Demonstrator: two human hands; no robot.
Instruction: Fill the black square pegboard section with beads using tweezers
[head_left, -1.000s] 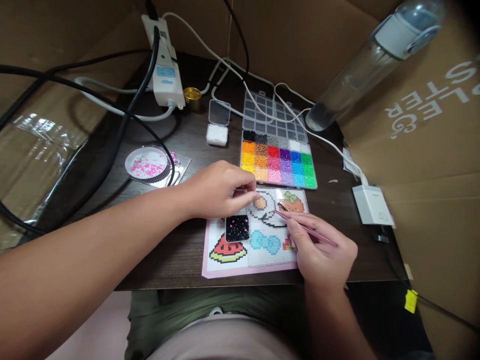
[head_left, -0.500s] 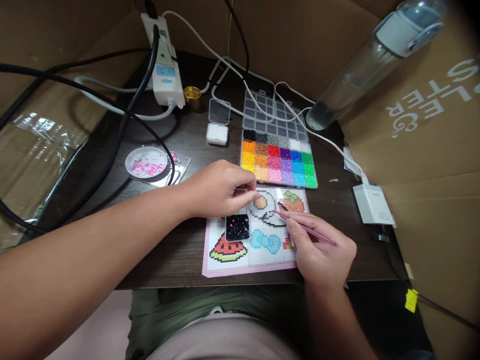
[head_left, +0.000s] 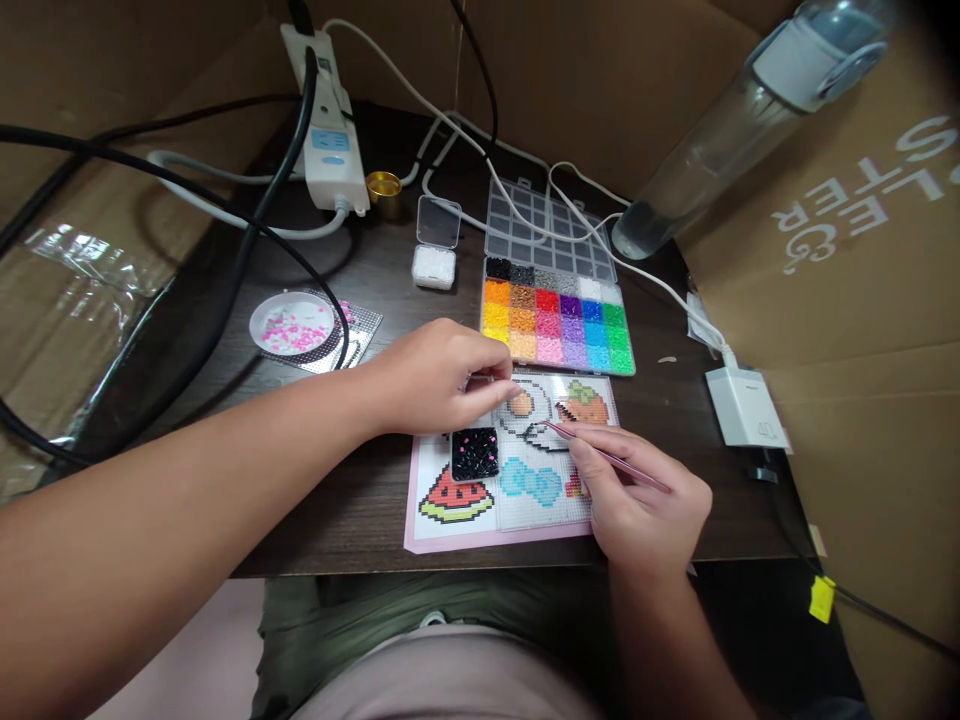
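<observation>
A pair of pink tweezers point(head_left: 619, 461) is held in my right hand point(head_left: 646, 497), its tip over the clear pegboard point(head_left: 559, 516). Under the tip is a black bead outline around an orange-yellow round shape point(head_left: 520, 403). My left hand point(head_left: 466, 378) is closed, thumb against the curled index finger, at the board's upper left; what it pinches, if anything, is hidden. Just below it, a small box of black beads point(head_left: 474, 455) with a few pink ones lies over the pattern sheet point(head_left: 450, 540), beside a printed watermelon slice. Blue bead shapes point(head_left: 531, 482) lie on the board.
Behind the board stands an open bead case point(head_left: 559, 320) with many colours. A small box of white beads point(head_left: 433, 267), a dish of pink and white beads point(head_left: 292, 324), a gold cup point(head_left: 385, 194), a power strip point(head_left: 334, 150), cables, a bottle point(head_left: 720, 140) and a charger point(head_left: 746, 408) surround it.
My right hand and the tweezers have shifted very slightly left. My left hand and the bead box stay in place.
</observation>
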